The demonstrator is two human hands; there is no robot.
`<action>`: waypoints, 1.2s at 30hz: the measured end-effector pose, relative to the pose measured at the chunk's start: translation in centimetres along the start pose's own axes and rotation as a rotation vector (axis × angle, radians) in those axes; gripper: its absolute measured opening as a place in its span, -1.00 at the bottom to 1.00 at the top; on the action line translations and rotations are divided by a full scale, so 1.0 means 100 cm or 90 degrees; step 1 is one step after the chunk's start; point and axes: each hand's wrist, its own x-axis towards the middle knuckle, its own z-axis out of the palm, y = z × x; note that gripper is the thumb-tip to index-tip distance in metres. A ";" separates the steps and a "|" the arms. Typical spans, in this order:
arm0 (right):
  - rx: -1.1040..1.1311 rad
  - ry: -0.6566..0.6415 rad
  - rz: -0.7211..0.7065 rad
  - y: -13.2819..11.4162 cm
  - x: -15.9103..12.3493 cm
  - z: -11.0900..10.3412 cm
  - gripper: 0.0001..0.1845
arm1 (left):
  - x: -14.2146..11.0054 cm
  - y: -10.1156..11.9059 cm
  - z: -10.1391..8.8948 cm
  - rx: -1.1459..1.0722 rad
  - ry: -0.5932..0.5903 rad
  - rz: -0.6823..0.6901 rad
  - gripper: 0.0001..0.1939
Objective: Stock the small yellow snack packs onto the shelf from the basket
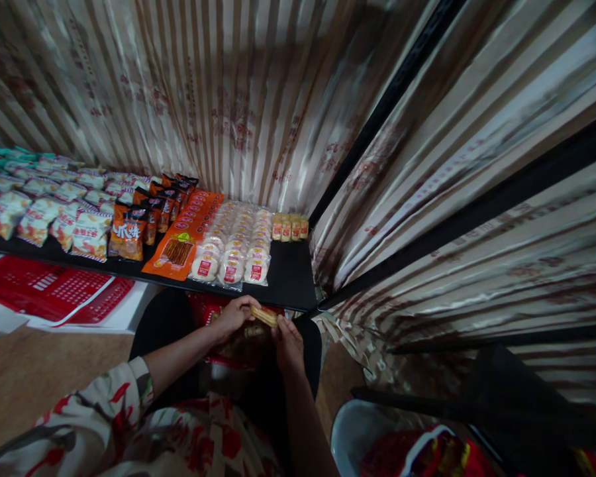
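Observation:
My left hand [236, 314] and my right hand [289, 343] hold a small yellowish wrapped snack pack [265, 317] between them, each pinching one end, just off the front edge of the black shelf [291, 278]. Below them, between my knees, sits a red container [231, 361] with similar yellowish packs in it, partly hidden by my hands. At the shelf's back right corner stands a short row of small yellow packs [289, 227]. Left of that row lie rows of round white packaged cakes [231, 265].
An orange snack bag [179, 242], black-and-orange bags [128, 230] and rows of white snack bags [87, 232] fill the shelf leftward. A red basket [74, 288] sits under it. Striped curtain [238, 99] and black poles [477, 222] border the space. A pale tub [350, 430] stands at right.

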 end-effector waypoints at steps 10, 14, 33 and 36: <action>0.147 -0.017 0.076 0.007 0.003 -0.001 -0.69 | 0.004 0.004 0.004 -0.106 -0.010 -0.001 -0.90; 0.133 -0.022 0.059 0.008 0.004 -0.002 -0.65 | 0.004 0.011 0.005 -0.119 -0.009 -0.019 -0.88; 0.146 -0.065 0.060 -0.021 0.036 -0.001 -0.66 | 0.005 0.005 0.003 0.031 -0.002 0.003 -0.75; 0.126 -0.087 0.060 -0.026 0.044 -0.001 -0.65 | 0.008 0.000 0.004 0.014 -0.004 -0.003 -0.69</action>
